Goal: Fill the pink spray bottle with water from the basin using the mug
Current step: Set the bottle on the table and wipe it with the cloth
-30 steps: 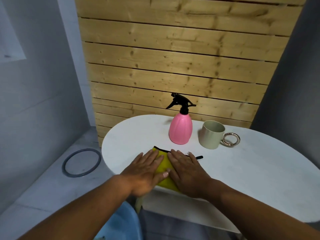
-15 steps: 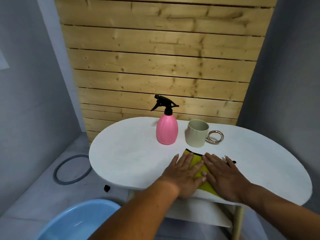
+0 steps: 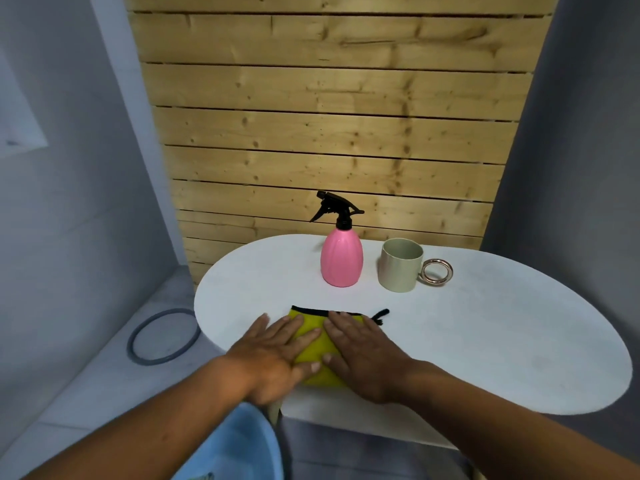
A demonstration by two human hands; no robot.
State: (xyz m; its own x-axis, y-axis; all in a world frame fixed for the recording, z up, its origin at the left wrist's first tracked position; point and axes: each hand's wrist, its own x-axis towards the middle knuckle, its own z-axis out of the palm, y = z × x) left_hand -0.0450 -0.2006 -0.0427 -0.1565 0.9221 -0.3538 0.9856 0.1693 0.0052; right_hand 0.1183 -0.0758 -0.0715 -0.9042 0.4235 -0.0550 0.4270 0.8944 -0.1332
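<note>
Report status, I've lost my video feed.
Left hand and right hand flat on yellow cloth. Pink spray bottle capped, mug untouched. Nothing blocking.

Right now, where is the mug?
The mug stands upright on the white table, toward its far edge by the wooden wall, just right of the pink spray bottle, its ring handle pointing right.

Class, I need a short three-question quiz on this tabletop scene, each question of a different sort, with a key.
1. True or false: the spray bottle has its black trigger head screwed on.
2. What lies under the left hand and right hand?
3. The mug stands: A) left of the bottle B) right of it C) in the blue basin.

Key: 1 true; 2 the yellow cloth; 3 B.
</note>
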